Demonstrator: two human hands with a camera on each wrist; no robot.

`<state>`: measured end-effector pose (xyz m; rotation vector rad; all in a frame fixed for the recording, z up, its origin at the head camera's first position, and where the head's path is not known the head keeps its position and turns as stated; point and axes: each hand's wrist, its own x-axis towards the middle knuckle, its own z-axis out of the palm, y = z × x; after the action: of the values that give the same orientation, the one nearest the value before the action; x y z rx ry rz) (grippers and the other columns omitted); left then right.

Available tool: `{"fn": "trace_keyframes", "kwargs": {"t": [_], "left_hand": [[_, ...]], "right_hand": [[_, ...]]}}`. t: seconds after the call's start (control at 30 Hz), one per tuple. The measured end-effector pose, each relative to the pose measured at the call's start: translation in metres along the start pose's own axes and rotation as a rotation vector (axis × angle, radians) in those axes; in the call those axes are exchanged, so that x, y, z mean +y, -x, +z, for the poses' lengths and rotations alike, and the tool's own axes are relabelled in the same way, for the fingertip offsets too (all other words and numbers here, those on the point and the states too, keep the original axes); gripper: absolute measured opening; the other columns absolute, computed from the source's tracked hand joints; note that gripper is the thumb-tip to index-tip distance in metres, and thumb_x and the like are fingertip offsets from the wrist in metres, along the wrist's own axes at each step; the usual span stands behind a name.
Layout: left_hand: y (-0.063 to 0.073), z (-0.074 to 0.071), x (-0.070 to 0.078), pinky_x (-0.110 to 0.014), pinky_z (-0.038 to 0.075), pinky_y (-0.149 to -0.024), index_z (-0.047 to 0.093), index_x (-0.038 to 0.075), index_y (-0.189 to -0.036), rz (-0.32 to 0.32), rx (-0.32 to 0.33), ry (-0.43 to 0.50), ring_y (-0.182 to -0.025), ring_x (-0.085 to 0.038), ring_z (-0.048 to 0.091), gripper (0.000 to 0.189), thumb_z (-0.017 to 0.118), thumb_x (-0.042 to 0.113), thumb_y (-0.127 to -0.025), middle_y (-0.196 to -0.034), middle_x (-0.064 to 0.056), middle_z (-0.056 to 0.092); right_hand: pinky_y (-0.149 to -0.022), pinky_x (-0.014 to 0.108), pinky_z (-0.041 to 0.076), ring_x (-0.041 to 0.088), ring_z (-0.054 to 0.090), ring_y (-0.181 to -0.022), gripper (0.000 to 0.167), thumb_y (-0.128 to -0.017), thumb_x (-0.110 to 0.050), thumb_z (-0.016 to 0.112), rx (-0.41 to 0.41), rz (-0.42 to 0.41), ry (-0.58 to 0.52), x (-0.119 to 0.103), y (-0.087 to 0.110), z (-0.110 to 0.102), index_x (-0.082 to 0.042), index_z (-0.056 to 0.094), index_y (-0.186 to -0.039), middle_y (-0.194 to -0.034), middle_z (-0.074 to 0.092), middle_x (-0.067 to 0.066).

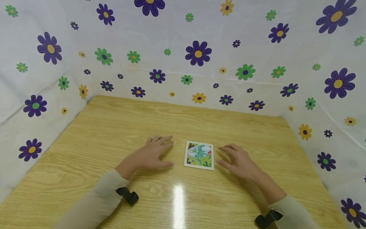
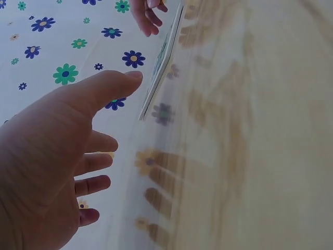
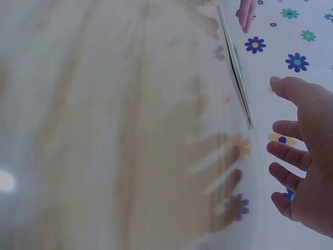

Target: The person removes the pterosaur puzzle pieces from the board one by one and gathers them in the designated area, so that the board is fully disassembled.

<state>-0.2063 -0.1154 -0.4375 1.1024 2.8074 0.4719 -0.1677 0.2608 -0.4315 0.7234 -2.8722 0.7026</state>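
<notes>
A small, nearly square picture puzzle board (image 1: 199, 155) with a white border lies flat on the table; it shows a teal dinosaur-like creature on green ground. To its left is my left hand (image 1: 151, 154), fingers spread and thumb apart, holding nothing. My right hand (image 1: 238, 160) is at the board's right side, closer to its edge, with relaxed fingers and a gap between thumb and forefinger. In the left wrist view the board (image 2: 162, 62) appears edge-on beyond my thumb. The right wrist view likewise shows the board's thin side (image 3: 237, 67) apart from my fingers.
The wooden table (image 1: 120, 124) has a glossy surface with a bright light reflection (image 1: 178, 206) near the front. A white cloth with printed flowers (image 1: 168, 28) hangs along the back and both sides. Black wrist straps (image 1: 127, 195) sit on both sleeves.
</notes>
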Motion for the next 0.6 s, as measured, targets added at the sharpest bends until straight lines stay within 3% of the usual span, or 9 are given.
{"fn": "trace_keyframes", "kwargs": {"t": [0.17,0.3,0.5,0.6], "left_hand": [[-0.015,0.006,0.002,-0.059,0.032,-0.114,0.039,0.009,-0.154,0.02,-0.048,0.103,-0.147,-0.036,0.028,0.082,0.062,0.058,-0.093,-0.163,-0.01,0.028],[-0.027,0.012,0.005,-0.048,0.034,-0.118,0.036,0.008,-0.155,-0.009,-0.086,0.202,-0.15,-0.03,0.026,0.083,0.062,0.057,-0.094,-0.163,-0.007,0.029],[-0.044,0.018,0.008,-0.039,0.047,-0.103,0.041,0.006,-0.152,-0.008,-0.057,0.336,-0.13,-0.02,0.051,0.076,0.067,0.048,-0.094,-0.159,-0.005,0.035],[-0.049,0.021,0.01,-0.036,0.05,-0.096,0.044,0.006,-0.15,0.001,-0.037,0.371,-0.12,-0.017,0.055,0.074,0.069,0.045,-0.093,-0.156,-0.006,0.038]], "right_hand": [[-0.083,0.043,0.054,0.025,0.061,-0.102,0.048,-0.093,-0.033,0.073,-0.023,-0.013,-0.105,-0.004,-0.012,0.005,-0.005,0.065,-0.131,-0.114,0.064,0.009],[-0.075,0.03,0.052,0.017,0.059,-0.092,0.045,-0.093,-0.031,0.073,-0.07,0.011,-0.168,-0.009,-0.022,0.01,-0.006,0.065,-0.129,-0.107,0.063,0.006],[-0.069,0.024,0.049,0.014,0.057,-0.083,0.041,-0.092,-0.026,0.074,-0.094,0.03,-0.204,-0.016,-0.038,0.017,-0.004,0.067,-0.125,-0.102,0.064,0.005],[-0.068,0.023,0.048,0.013,0.056,-0.08,0.038,-0.092,-0.023,0.075,-0.098,0.044,-0.227,-0.021,-0.046,0.021,-0.004,0.068,-0.123,-0.101,0.066,0.006]]}}
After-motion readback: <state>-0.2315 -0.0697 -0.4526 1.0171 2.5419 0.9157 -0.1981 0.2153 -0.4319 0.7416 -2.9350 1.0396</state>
